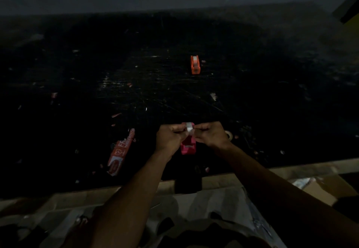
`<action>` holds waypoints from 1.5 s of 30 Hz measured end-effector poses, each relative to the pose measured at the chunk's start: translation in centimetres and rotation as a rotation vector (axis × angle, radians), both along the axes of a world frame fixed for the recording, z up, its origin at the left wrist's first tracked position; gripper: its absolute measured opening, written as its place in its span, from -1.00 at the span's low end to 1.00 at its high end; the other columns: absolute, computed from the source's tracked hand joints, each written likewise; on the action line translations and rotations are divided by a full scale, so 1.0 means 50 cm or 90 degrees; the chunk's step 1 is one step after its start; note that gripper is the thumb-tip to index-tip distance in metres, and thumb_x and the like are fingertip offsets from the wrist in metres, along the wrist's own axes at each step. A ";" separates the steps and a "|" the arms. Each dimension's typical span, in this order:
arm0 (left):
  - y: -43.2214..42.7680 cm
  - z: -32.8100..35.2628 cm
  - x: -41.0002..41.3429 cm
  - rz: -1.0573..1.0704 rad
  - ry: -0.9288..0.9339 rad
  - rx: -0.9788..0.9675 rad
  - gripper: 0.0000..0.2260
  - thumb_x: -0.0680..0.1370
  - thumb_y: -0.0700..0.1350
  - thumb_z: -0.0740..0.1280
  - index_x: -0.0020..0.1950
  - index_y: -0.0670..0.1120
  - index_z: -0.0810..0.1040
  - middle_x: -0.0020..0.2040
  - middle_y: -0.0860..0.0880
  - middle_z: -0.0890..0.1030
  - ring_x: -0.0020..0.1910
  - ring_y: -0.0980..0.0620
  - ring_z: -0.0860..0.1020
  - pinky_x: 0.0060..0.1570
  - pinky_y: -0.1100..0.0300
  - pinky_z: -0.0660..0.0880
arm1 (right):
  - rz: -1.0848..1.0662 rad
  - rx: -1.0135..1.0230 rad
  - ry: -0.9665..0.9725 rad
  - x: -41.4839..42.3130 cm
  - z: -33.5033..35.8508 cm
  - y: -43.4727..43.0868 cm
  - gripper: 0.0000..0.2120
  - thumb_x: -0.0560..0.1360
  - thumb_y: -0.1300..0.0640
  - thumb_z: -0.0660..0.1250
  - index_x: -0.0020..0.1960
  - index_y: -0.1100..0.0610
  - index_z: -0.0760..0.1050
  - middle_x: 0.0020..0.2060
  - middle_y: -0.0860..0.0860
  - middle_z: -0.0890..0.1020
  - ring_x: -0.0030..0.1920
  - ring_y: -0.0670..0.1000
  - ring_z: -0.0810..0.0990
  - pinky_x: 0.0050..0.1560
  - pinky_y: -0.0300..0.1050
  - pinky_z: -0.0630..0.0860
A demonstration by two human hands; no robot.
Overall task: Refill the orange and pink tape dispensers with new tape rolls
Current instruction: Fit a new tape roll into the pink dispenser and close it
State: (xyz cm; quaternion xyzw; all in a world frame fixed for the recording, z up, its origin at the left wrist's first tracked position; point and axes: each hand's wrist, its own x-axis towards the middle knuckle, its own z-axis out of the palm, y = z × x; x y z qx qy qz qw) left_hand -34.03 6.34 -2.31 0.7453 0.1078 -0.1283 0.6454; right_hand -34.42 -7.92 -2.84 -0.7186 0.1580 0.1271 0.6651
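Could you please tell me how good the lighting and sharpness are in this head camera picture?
In the head view the light is very dim: the black table is almost lost in shadow, with only the orange dispenser and pink dispenser standing out. The left hand and right hand look soft, and the table's edges bow from wide-angle distortion.

scratched dark table (136, 84), red-and-white box (119, 153)

Pink dispenser (188, 146) near, white roll (189, 128) atop; orange dispenser (195, 64) far.
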 end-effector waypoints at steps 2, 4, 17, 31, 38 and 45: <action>0.003 -0.008 0.001 -0.001 0.005 0.023 -0.73 0.42 -0.30 0.46 0.11 -0.18 0.66 0.04 -0.16 0.70 0.03 -0.06 0.66 0.18 -0.06 0.57 | 0.006 -0.054 -0.017 -0.001 -0.007 0.001 -0.86 0.37 0.19 0.50 -0.30 -0.02 0.65 -0.16 0.25 0.71 -0.10 0.18 0.67 0.04 0.15 0.58; 0.003 -0.012 0.001 -0.001 0.012 0.035 -0.73 0.42 -0.29 0.47 0.10 -0.17 0.66 0.02 -0.17 0.70 0.00 -0.08 0.66 0.16 -0.08 0.57 | 0.025 -0.087 -0.038 -0.002 -0.014 0.000 -0.89 0.35 0.14 0.51 -0.25 -0.08 0.67 -0.23 0.13 0.72 -0.18 0.10 0.67 -0.05 0.07 0.59; 0.003 -0.015 0.003 0.037 0.035 0.093 -0.81 0.39 -0.20 0.53 -0.03 -0.22 0.69 -0.15 -0.21 0.71 -0.16 -0.18 0.70 -0.02 -0.11 0.64 | 0.021 -0.193 -0.013 0.022 -0.049 -0.006 -0.87 0.34 0.13 0.52 -0.34 -0.02 0.63 -0.42 -0.06 0.64 -0.36 -0.03 0.61 -0.24 -0.06 0.60; 0.027 -0.024 0.013 -0.018 -0.032 0.187 -0.80 0.35 -0.16 0.55 -0.06 -0.14 0.71 -0.14 -0.07 0.71 -0.19 0.09 0.63 -0.18 0.30 0.55 | 0.019 -0.224 -0.103 0.028 -0.051 -0.011 -0.71 0.24 0.16 0.60 -0.09 0.08 0.60 -0.20 -0.07 0.62 -0.19 -0.06 0.57 -0.11 -0.15 0.52; 0.037 -0.019 0.020 -0.138 -0.113 0.190 -0.58 0.38 -0.24 0.52 0.23 -0.13 0.61 0.06 -0.10 0.67 -0.01 -0.02 0.66 0.10 0.13 0.58 | 0.137 -0.244 -0.140 0.023 -0.032 -0.022 -0.60 0.30 0.14 0.56 0.13 0.07 0.62 -0.08 -0.06 0.67 -0.09 -0.17 0.62 -0.07 -0.45 0.47; 0.038 -0.035 0.022 -0.174 -0.171 0.250 -0.69 0.43 -0.19 0.48 0.17 -0.10 0.65 0.05 -0.07 0.69 -0.01 0.04 0.66 0.08 0.24 0.56 | 0.193 -0.282 -0.149 0.024 -0.033 -0.027 -0.61 0.33 0.08 0.53 0.15 0.02 0.61 0.00 -0.03 0.70 -0.01 -0.18 0.63 0.00 -0.47 0.44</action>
